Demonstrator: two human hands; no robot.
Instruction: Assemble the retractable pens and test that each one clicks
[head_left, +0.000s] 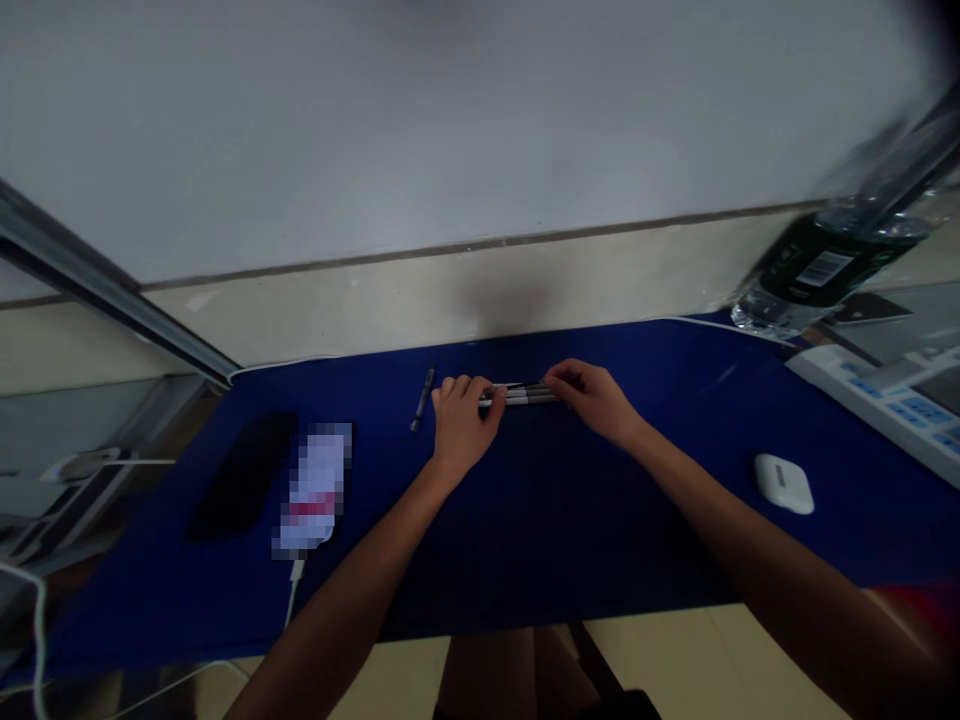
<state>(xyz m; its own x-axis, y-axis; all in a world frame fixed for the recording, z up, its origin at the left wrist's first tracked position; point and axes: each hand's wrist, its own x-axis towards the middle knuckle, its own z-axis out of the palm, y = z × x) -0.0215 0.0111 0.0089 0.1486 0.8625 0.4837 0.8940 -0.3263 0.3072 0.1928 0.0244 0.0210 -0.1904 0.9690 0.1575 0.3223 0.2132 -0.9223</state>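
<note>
Several slim pens (529, 394), white and dark grey, lie side by side in a bundle between my two hands, just above or on the blue tabletop (510, 520). My left hand (465, 415) is closed round their left ends, with the thumb across the front. At the right ends, my right hand (592, 397) pinches the bundle between thumb and forefinger. The far tips are hidden by my fingers. A single dark pen (423, 399) lies slantwise on the table just left of my left hand, apart from it.
To the left lie a lit phone (319, 485) on a white cable (293, 590) and a black flat object (244, 475). On the right are a white earbud case (784, 484), a large bottle (817, 260) and a white device with blue keys (892, 405). A wall (420, 290) stands behind.
</note>
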